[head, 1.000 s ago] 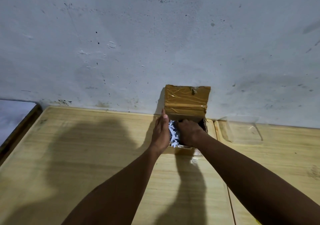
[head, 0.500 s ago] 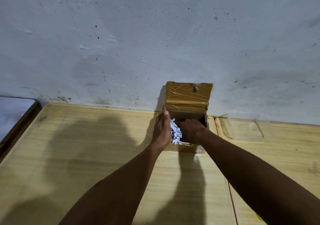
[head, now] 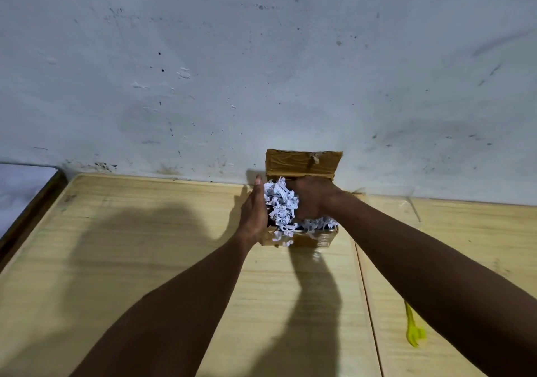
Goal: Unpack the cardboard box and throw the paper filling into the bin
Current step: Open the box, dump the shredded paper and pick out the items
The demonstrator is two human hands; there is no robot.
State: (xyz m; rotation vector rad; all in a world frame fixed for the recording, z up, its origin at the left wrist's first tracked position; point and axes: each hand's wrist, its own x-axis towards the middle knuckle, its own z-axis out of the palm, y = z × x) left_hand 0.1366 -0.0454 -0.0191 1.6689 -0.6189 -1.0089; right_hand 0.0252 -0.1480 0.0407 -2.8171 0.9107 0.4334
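Both forearms reach away across the wooden counter (head: 145, 260) to the cardboard box (head: 302, 238), which sits at the far edge against the wall (head: 261, 71), lid flap up. The left hand (head: 254, 216) lies flat and open along the box's left side. The right hand (head: 315, 201) is closed on a clump of shredded paper filling (head: 280, 205), directly between the hands, above the opening. No bin is visible.

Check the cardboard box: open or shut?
Open: the cardboard box has its taped lid raised against the wall, shredded paper spilling out.
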